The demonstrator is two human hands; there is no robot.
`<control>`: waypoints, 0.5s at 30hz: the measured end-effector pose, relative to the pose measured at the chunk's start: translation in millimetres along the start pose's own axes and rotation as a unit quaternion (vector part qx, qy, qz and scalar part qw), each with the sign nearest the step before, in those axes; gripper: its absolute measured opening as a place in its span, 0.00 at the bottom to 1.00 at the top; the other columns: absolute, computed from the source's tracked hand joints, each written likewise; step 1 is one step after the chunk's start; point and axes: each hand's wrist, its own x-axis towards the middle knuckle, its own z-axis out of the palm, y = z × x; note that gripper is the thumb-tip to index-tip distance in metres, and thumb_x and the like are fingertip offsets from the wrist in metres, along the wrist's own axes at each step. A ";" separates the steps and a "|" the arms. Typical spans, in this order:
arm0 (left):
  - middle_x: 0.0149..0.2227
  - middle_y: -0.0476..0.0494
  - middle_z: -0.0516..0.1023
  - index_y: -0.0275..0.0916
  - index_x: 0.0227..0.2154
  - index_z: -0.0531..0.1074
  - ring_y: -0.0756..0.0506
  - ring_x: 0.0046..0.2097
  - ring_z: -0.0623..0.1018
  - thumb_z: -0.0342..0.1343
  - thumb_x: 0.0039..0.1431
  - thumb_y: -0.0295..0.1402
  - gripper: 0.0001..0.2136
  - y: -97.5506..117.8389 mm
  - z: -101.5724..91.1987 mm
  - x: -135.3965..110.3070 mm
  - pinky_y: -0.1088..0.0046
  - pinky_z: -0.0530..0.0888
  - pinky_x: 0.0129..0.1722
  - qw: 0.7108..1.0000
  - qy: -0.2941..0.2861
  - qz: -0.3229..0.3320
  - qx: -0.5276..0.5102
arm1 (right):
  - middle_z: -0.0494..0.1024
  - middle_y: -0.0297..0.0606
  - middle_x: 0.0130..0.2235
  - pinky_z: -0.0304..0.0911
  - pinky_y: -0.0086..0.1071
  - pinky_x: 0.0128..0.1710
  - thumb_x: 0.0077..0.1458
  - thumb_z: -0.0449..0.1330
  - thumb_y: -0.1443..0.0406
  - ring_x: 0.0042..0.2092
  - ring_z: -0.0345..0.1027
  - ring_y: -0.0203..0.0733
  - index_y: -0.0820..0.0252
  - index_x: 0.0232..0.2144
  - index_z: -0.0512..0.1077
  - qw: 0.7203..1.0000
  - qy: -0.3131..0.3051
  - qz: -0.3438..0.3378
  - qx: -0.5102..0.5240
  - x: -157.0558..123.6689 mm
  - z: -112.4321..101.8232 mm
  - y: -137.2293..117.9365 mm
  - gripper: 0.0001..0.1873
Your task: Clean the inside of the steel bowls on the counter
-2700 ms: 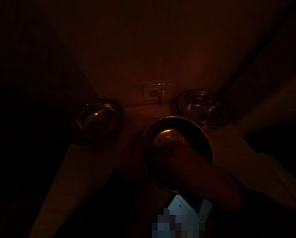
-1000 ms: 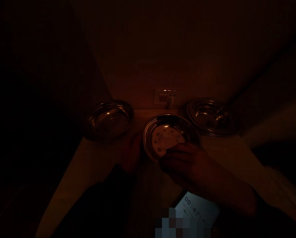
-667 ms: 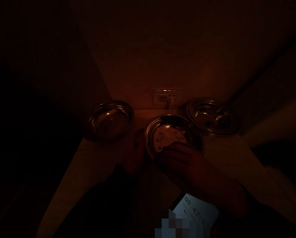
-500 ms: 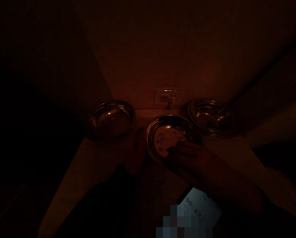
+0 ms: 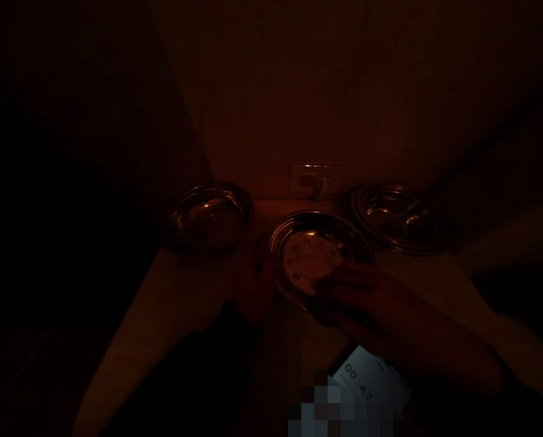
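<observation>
The scene is very dark. A round steel plate (image 5: 319, 240) sits tilted in the middle, over a pale counter (image 5: 171, 303). My left hand (image 5: 253, 279) grips the plate's left rim. My right hand (image 5: 357, 297) lies across the plate's near right part, its fingers resting inside; I cannot make out whether anything is under them. Both forearms come in from the bottom of the picture.
A second steel plate (image 5: 212, 215) lies at the left and a divided steel plate (image 5: 398, 215) at the right, both against the wall. A wall socket (image 5: 314, 179) sits behind them. A lit phone screen (image 5: 371, 379) showing a timer lies near the bottom edge.
The middle plate has come lower and farther from me since the earliest frame. My right hand has slid a little to the right over it. My left hand stays at the left rim.
</observation>
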 end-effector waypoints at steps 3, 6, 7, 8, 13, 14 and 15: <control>0.52 0.37 0.77 0.34 0.52 0.70 0.41 0.52 0.77 0.49 0.59 0.32 0.18 -1.8 0.0 0.8 0.64 0.74 0.51 1.000 0.013 -0.008 -0.001 | 0.77 0.39 0.43 0.64 0.38 0.45 0.59 0.57 0.69 0.44 0.69 0.43 0.56 0.41 0.75 1.000 -0.011 -0.003 0.002 -3.0 -2.0 3.6 0.09; 0.52 0.37 0.77 0.34 0.51 0.71 0.41 0.54 0.76 0.49 0.59 0.32 0.18 -2.9 0.0 1.8 0.63 0.72 0.54 1.000 0.016 0.003 0.006 | 0.77 0.40 0.44 0.64 0.38 0.45 0.59 0.56 0.70 0.45 0.69 0.44 0.57 0.42 0.74 0.999 -0.028 -0.007 0.013 -6.3 -6.4 6.8 0.11; 0.52 0.37 0.78 0.34 0.50 0.71 0.41 0.54 0.76 0.49 0.59 0.31 0.18 -2.7 0.1 1.8 0.64 0.72 0.54 1.000 0.015 0.004 0.005 | 0.77 0.40 0.43 0.63 0.38 0.45 0.59 0.56 0.70 0.45 0.68 0.44 0.57 0.41 0.74 0.999 -0.031 -0.005 0.015 -7.0 -7.6 7.4 0.10; 0.51 0.37 0.78 0.34 0.50 0.71 0.41 0.53 0.76 0.49 0.59 0.31 0.17 -2.3 0.2 1.7 0.64 0.72 0.54 1.000 0.012 0.004 0.001 | 0.77 0.40 0.42 0.63 0.38 0.45 0.59 0.56 0.69 0.45 0.68 0.44 0.57 0.40 0.74 0.999 -0.034 -0.002 0.014 -7.3 -8.5 7.5 0.09; 0.51 0.39 0.78 0.36 0.48 0.73 0.42 0.53 0.76 0.47 0.60 0.32 0.16 -1.3 3.1 -0.8 0.64 0.71 0.55 0.999 0.016 0.025 -0.019 | 0.77 0.38 0.38 0.63 0.38 0.43 0.59 0.56 0.69 0.42 0.67 0.44 0.58 0.38 0.74 0.999 -0.038 0.010 0.003 -0.2 1.0 -1.8 0.07; 0.51 0.39 0.78 0.36 0.48 0.73 0.42 0.53 0.76 0.47 0.60 0.32 0.16 -1.6 3.8 -1.4 0.64 0.71 0.55 0.999 0.018 0.027 -0.019 | 0.77 0.39 0.38 0.63 0.38 0.42 0.60 0.55 0.69 0.42 0.67 0.44 0.59 0.38 0.73 0.999 -0.034 0.015 -0.002 2.9 6.0 -5.6 0.07; 0.52 0.39 0.78 0.36 0.48 0.73 0.42 0.54 0.76 0.46 0.61 0.32 0.16 -2.1 4.4 -1.9 0.64 0.71 0.55 0.999 0.020 0.026 -0.019 | 0.76 0.39 0.37 0.62 0.38 0.41 0.60 0.54 0.69 0.41 0.66 0.45 0.60 0.38 0.73 0.999 -0.026 0.019 -0.007 6.1 11.6 -9.5 0.07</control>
